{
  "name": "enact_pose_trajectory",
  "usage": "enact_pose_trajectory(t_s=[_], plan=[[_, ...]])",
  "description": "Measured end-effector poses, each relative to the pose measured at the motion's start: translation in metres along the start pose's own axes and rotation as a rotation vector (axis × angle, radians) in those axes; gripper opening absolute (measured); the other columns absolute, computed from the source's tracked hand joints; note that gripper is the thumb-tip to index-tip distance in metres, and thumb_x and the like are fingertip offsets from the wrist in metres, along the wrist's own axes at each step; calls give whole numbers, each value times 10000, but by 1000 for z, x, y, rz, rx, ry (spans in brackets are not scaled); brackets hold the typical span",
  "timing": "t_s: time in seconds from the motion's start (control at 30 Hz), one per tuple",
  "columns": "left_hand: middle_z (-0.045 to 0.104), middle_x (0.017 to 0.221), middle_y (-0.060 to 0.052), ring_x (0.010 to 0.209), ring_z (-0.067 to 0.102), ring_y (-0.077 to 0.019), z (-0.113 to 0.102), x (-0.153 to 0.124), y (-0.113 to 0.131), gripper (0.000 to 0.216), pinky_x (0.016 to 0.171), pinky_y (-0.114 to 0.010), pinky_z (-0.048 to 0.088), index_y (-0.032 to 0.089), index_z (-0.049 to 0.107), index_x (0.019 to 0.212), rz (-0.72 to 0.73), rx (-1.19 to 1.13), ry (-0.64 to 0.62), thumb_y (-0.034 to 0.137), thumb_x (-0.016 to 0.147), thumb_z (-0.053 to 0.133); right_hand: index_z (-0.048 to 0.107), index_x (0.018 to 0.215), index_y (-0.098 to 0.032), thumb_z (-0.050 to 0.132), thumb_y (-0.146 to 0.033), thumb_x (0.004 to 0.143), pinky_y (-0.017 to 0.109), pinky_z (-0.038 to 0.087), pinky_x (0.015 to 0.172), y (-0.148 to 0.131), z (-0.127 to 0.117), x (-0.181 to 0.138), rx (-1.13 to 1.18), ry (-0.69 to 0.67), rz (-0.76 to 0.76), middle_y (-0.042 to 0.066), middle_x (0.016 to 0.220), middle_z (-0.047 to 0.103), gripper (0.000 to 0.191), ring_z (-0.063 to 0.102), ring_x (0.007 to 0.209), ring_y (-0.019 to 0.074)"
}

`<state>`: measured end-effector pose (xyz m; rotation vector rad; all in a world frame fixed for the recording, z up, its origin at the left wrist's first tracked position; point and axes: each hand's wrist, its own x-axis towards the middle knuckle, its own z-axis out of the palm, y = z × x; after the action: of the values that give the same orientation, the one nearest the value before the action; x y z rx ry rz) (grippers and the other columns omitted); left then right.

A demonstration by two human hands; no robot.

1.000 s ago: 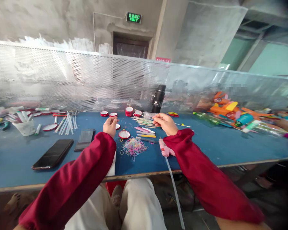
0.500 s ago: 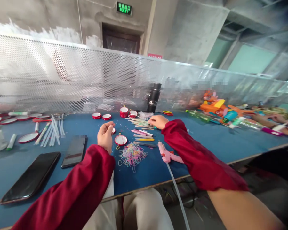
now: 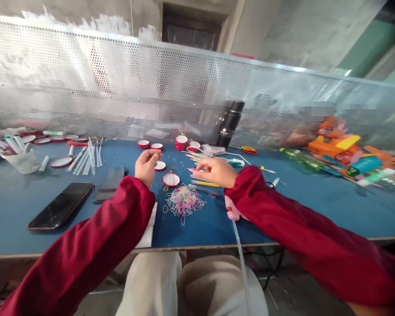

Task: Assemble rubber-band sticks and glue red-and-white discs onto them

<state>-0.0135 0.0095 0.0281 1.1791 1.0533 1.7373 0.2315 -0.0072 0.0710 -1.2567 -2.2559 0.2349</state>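
My left hand (image 3: 146, 164) hovers over the blue table (image 3: 316, 206) with thumb and fingertips pinched together; nothing shows between them. It is just left of a red-rimmed round lid (image 3: 171, 180) and beside a second, smaller lid (image 3: 160, 165). My right hand (image 3: 213, 171) lies low over a row of coloured sticks (image 3: 204, 184), its fingers stretched left, with the tips at a pink stick (image 3: 191, 170). A pile of coloured rubber bands (image 3: 184, 202) sits in front of both hands. A pink glue gun (image 3: 232, 211) lies under my right sleeve.
A black phone (image 3: 61, 211) and a second dark device (image 3: 110, 188) lie at the left. White sticks (image 3: 85, 160), a cup of pens (image 3: 21, 160) and more red lids (image 3: 143, 144) lie beyond them. A black flask (image 3: 229, 124) stands by the perforated panel (image 3: 118, 87). Orange toys (image 3: 335, 149) are at the right.
My right hand has come back and to the left, from the far sticks to the pink stick nearer me. The left hand stays pinched in place. The camera has tilted down.
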Motion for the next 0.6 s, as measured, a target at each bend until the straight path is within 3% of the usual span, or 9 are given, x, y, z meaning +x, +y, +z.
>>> enact_pose_trajectory(t_s=[0.07, 0.17, 0.3, 0.4, 0.5, 0.6], plan=[[691, 877, -48, 784, 613, -140, 0, 1, 0, 209, 663, -237, 433, 168, 650, 893, 0, 13, -1, 317, 751, 615, 704, 1100, -239, 772, -492, 725, 335, 479, 799, -11, 16, -4, -49, -215, -214, 50, 947, 703, 457, 630, 851, 202], [685, 836, -40, 736, 598, -129, 1, -1, -1, 183, 642, -234, 425, 167, 657, 867, -20, 2, -38, 288, 734, 625, 589, 1313, -272, 737, -455, 782, 430, 437, 982, -16, 40, -19, -140, -389, -380, 98, 1263, 625, 581, 577, 1128, 266], [690, 838, -39, 731, 596, -120, 1, -5, 2, 172, 633, -225, 423, 167, 668, 871, -40, -20, -68, 271, 740, 625, 692, 1140, -246, 607, -242, 887, 394, 469, 950, -4, 54, -41, -136, -343, -383, 82, 1140, 675, 267, 603, 1073, 228], [694, 844, -43, 745, 605, -123, 2, -7, 5, 161, 628, -221, 425, 167, 671, 868, -59, -32, -73, 262, 748, 621, 727, 1010, -242, 527, -112, 875, 375, 492, 916, 9, 48, -47, -75, -252, -357, 60, 1002, 710, 273, 637, 988, 203], [694, 848, -45, 752, 612, -130, 3, -8, 7, 151, 624, -223, 430, 169, 670, 860, -82, -36, -82, 264, 750, 626, 726, 1021, -260, 535, -120, 862, 388, 500, 921, 14, 36, -43, -30, -164, -265, 42, 1014, 724, 285, 655, 995, 207], [691, 854, -44, 753, 613, -132, 3, -9, 9, 146, 623, -224, 436, 174, 670, 857, -82, -32, -80, 267, 752, 631, 716, 1074, -278, 590, -208, 870, 405, 498, 947, 8, 29, -37, 22, -168, -213, 37, 1059, 724, 250, 662, 1023, 217]])
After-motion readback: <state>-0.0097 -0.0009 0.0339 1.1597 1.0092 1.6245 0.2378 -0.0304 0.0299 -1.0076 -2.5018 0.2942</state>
